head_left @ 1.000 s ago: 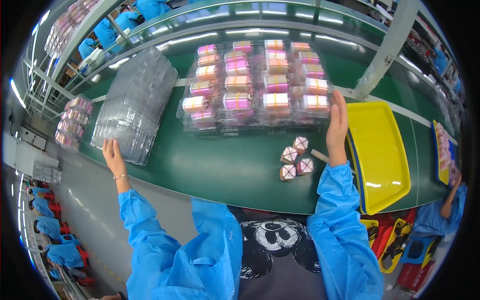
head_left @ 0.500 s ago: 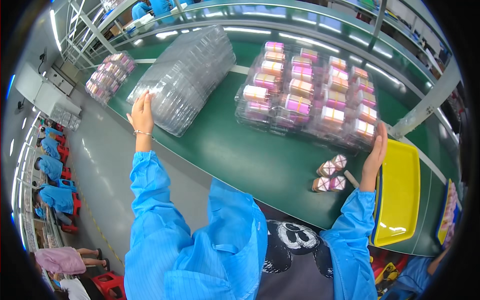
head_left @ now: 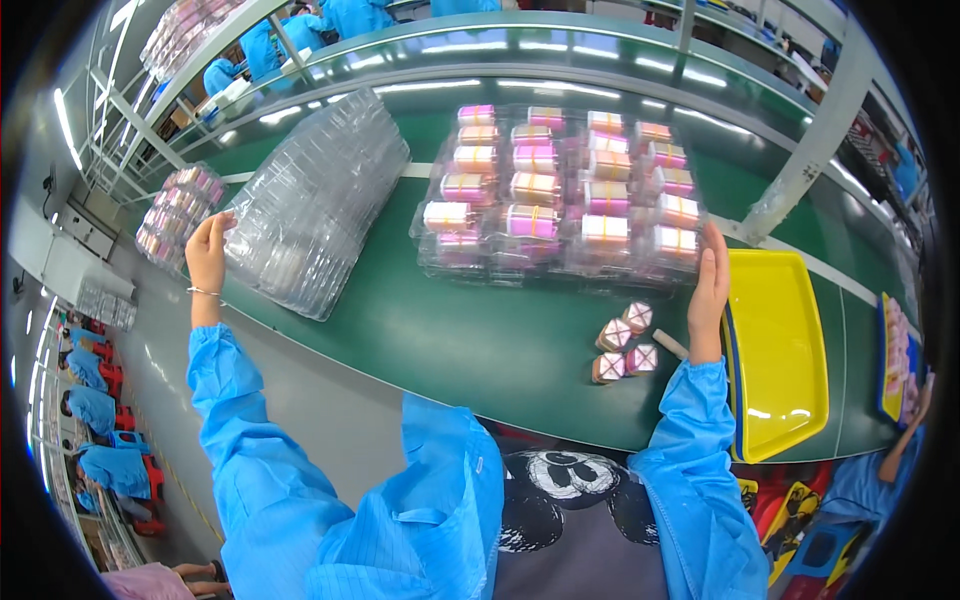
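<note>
My left hand [head_left: 207, 258] is at the near-left corner of a slanted stack of clear plastic trays [head_left: 310, 205], its fingers bent and pinched on a tray edge. Right of that stack sit layered clear trays filled with small blocks, white on top and pink below, each crossed by a yellow band [head_left: 532, 222]. My right hand [head_left: 710, 290] lies with straight fingers along the right side of these filled trays [head_left: 655, 275]. Several loose blocks with crossed lines on their ends [head_left: 640, 358] stand near it, beside a short beige stick [head_left: 670, 345].
A yellow tray [head_left: 775, 350] lies to the right of my right hand, atop a blue one. Another filled stack [head_left: 180, 215] stands at the far left. A white metal post [head_left: 810, 140] rises at the back right of the green table [head_left: 440, 335]. Co-workers in blue sit around.
My view has shifted, so the table's contents sit further left. My left hand's fingers have gone from stretched to bent at the tray stack's corner. My right hand stays by the filled trays.
</note>
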A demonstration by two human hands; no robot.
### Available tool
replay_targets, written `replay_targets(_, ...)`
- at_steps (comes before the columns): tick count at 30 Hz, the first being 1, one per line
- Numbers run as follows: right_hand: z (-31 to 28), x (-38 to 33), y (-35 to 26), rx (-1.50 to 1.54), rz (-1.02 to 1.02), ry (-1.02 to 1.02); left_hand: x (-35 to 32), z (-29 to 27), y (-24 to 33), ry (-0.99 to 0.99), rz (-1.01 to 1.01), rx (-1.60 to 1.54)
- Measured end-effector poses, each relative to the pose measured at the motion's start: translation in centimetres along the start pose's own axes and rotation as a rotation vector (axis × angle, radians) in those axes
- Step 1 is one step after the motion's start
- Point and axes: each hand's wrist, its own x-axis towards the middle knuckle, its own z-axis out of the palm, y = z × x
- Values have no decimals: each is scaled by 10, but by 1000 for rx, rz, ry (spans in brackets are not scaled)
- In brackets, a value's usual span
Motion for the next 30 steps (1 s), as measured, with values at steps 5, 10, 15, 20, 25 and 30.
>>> replay_targets(5, 3, 0, -5, -33, 1, -11, 18, -28, 22, -122, 241, 441)
replay_targets(10, 1, 1, -4, -7, 12, -15, 29, -14, 27, 80, 358, 341)
replay_targets(15, -5, 1, 3, -19, 4, -2, 23, -6, 32, 168, 446, 399)
replay_targets(20, -1, 1, 5, -14, 3, -20, 17, -1, 39, 284, 555, 443)
replay_targets(25, -2, 2, 3, 37, 27, -17, 47, -24, 52, 128, 596, 447)
replay_targets(30, -4, 3, 5, 47, 19, -17, 69, -22, 75, 258, 650, 486)
